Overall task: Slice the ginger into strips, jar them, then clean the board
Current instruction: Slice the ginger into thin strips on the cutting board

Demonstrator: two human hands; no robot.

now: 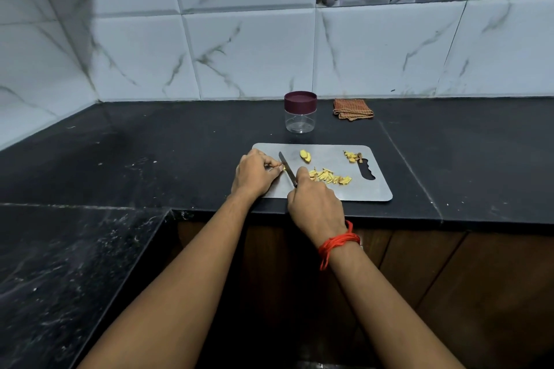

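Note:
A steel cutting board [371, 189] lies on the black counter. My left hand [254, 174] pinches a small ginger piece [284, 168] against the board's left side. My right hand [314, 207] grips a knife [286, 168], its blade lying right beside that piece. Cut ginger strips [329, 177] form a heap to the right of the blade. A ginger slice [305, 156] lies farther back, and ginger scraps [353, 156] sit by the board's handle hole. A clear jar [300, 118] with a maroon lid on stands behind the board.
A folded orange checked cloth [353, 109] lies at the back by the tiled wall, right of the jar. The counter's front edge [389, 217] runs just under the board. A lower dark counter section [75, 263] extends at the left.

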